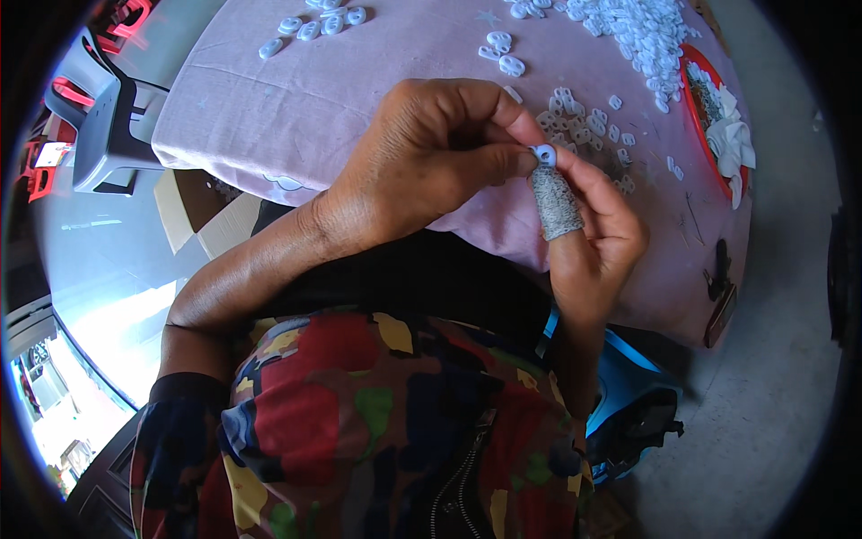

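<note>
Between my two hands, above the near edge of the table, is a small white plastic piece point(545, 154) with a round hole in it. My left hand point(395, 171) pinches it from the left between thumb and forefinger. From the other side, my right hand point(606, 220) closes on the same piece, its forefinger reaching up to it. A grey speckled knitted sleeve point(558, 202) covers my right thumb. Just beyond the hands, loose small white pieces point(575, 121) lie scattered on the pink tablecloth point(269, 108).
A large white heap of plastic pieces point(628, 36) lies at the far right, beside a red basket point(690, 67) with a white cloth point(734, 144). Further pieces point(332, 22) lie far left. Keys point(718, 269) lie near the right edge. A cardboard box point(224, 225) and grey chair point(112, 126) stand left.
</note>
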Demonstrator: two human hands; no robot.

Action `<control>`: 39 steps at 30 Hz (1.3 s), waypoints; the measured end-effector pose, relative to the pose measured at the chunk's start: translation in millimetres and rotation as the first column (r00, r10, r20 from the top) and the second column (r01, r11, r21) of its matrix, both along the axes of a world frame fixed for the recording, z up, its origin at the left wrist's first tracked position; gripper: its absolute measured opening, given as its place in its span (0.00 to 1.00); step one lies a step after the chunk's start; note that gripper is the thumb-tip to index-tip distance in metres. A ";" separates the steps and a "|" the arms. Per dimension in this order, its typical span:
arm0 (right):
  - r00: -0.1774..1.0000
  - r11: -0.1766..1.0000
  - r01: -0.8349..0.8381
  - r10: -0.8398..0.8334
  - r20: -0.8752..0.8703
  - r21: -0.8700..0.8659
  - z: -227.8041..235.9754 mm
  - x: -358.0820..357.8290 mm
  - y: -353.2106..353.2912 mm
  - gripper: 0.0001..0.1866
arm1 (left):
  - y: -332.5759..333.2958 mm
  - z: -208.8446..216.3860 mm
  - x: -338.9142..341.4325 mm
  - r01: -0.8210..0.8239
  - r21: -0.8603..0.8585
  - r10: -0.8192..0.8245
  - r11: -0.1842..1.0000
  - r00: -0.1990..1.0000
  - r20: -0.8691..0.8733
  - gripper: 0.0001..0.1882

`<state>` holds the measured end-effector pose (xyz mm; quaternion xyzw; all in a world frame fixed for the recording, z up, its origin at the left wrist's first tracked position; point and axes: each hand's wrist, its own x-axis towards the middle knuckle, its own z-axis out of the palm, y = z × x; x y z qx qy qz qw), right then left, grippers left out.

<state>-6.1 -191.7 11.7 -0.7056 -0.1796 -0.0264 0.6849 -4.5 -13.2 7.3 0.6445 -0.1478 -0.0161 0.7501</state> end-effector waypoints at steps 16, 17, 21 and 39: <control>0.860 0.875 0.309 -0.090 0.502 -0.372 -7.0 3.1 4.3 0.21 | -2.1 -2.1 4.6 0.042 -0.134 -0.062 0.990 0.988 -0.142 0.09; 0.848 0.865 0.325 -0.088 0.522 -0.382 -8.0 3.8 4.0 0.20 | -1.8 -2.2 4.7 0.047 -0.121 -0.064 0.992 0.987 -0.145 0.09; 0.847 0.847 0.339 -0.087 0.524 -0.409 -7.4 3.4 3.7 0.20 | -2.7 -1.0 3.7 0.057 -0.080 -0.069 0.995 0.985 -0.155 0.10; 0.831 0.827 0.353 -0.061 0.553 -0.438 -11.0 4.9 1.7 0.19 | -0.5 2.5 0.1 0.042 0.043 -0.039 0.998 0.997 -0.064 0.12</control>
